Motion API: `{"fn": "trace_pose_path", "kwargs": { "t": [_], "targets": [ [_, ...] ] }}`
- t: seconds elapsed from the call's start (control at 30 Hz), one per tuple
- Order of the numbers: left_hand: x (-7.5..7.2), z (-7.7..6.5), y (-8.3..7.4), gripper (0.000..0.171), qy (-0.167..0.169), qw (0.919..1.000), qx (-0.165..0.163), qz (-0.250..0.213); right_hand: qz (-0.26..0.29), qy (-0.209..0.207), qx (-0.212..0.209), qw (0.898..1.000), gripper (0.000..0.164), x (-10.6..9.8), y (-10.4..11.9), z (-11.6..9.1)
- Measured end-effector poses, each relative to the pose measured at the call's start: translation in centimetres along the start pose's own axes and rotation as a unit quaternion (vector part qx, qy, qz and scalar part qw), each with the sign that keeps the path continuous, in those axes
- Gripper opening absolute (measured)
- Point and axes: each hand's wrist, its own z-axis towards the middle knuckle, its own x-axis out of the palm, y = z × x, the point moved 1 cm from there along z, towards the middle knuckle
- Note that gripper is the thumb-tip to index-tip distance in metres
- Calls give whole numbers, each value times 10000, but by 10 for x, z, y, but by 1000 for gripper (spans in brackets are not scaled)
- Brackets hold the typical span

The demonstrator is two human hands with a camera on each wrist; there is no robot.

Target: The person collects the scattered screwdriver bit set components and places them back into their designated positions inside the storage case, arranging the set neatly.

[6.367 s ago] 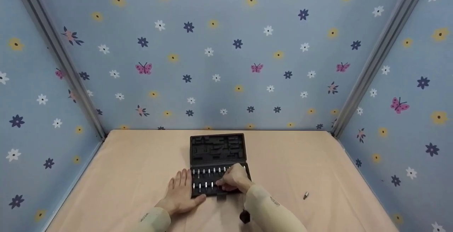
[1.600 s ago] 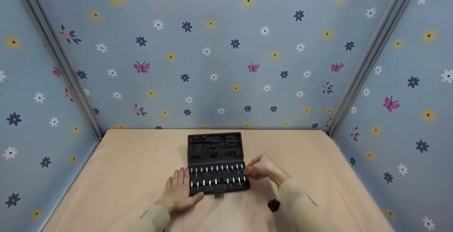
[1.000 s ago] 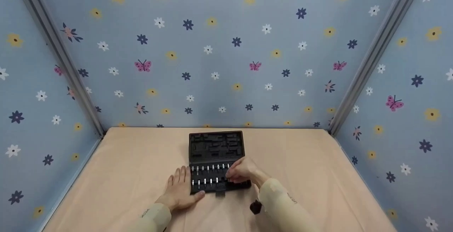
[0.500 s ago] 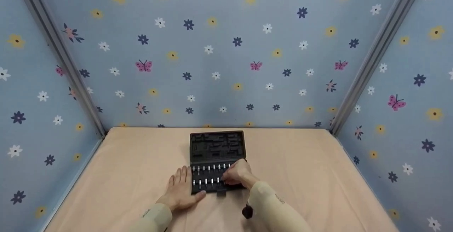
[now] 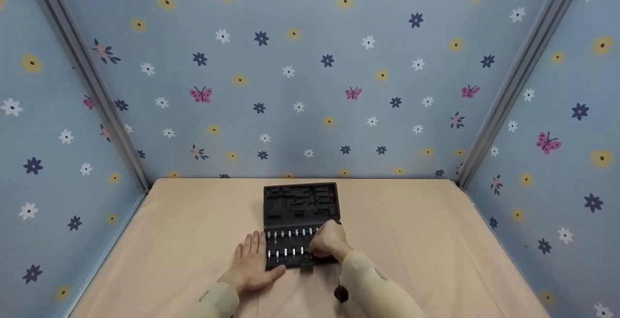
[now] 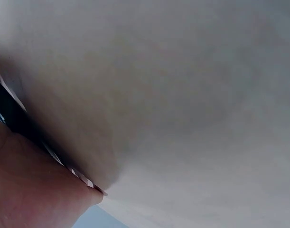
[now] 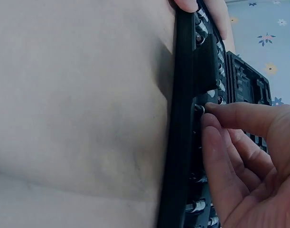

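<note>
A black socket case lies unfolded on the cloth, its moulded lid tipped back. Two rows of silver bit sockets stand in its tray. My left hand lies flat, fingers spread against the case's left side, thumb at its front edge. Over the front row, toward the right half, my right hand pinches a bit socket between thumb and finger, its end at the tray. That hand covers the right part of both rows in the head view.
A pale pink cloth covers the table. Blue flowered panels rise behind and at both sides, with grey posts at the corners. A dark latch tab sticks out at the case's front, and a dark object sits by the right sleeve.
A loose bit socket on the cloth at the right is gone from there. My right hand has moved left from the case's right edge to the front-row gap. The left hand stays put.
</note>
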Motion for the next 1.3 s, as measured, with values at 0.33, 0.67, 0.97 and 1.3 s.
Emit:
{"fn": "trace_pose_path", "kwargs": {
  "t": [0.33,0.67,0.97,1.3],
  "targets": [
    [1,0,0,128,-69,10000,17,-24,181,222,-179,9994,17,-5,-7,0],
    [-9,0,8,117,60,9998,135,-145,-409,449,-944,9937,6,-46,-13,-5],
    [-28,21,14,104,-158,9996,225,-65,-2091,-386,-1604,9639,29,-89,-15,13],
    [-49,51,13,104,-426,9981,159,-424,-2062,-442,-1272,9692,78,-107,-15,37]
  ]
}}
